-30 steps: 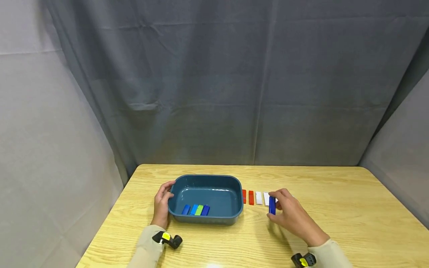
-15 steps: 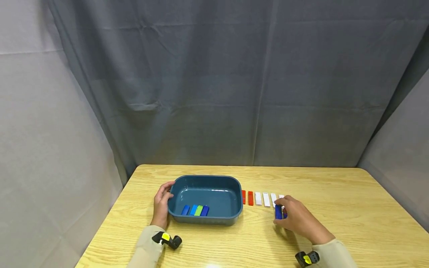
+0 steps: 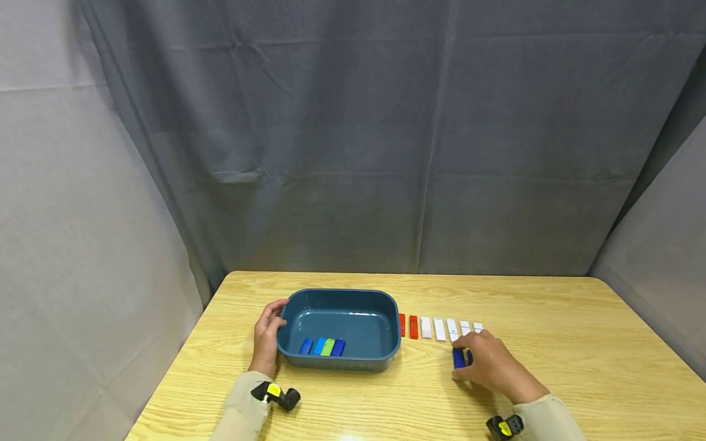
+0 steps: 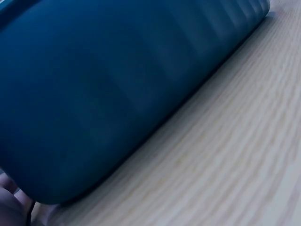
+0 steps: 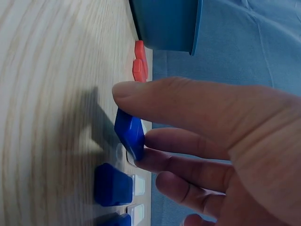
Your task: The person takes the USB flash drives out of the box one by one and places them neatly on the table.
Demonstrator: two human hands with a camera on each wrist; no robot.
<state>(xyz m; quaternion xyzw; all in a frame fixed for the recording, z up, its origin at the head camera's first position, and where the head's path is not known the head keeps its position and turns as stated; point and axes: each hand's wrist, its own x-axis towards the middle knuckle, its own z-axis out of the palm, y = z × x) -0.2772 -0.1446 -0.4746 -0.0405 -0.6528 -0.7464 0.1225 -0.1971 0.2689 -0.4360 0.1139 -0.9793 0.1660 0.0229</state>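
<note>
My right hand [image 3: 491, 364] pinches a small dark blue rectangular block [image 3: 459, 358] between thumb and fingertips, low over the table in front of the row of white pieces. In the right wrist view the held blue block [image 5: 130, 134] stands tilted, and its shadow falls on the wood beside it. Another dark blue block [image 5: 113, 184] rests on the table close by, partly behind the hand in the head view. My left hand [image 3: 266, 340] holds the left end of a dark teal basin [image 3: 353, 363], thumb over the rim. Blue, light blue and green blocks [image 3: 328, 347] lie inside it, along the near wall.
Right of the basin runs a row of small pieces: red ones [image 3: 413, 327] first, then several white ones [image 3: 439, 329]. All sit on the wooden table [image 3: 353, 404]. A grey curtain [image 3: 342, 153] hangs behind the table.
My right hand has carried the dark blue block rightward, nearer to me and lower, uncovering more white pieces. The left hand and basin stay put.
</note>
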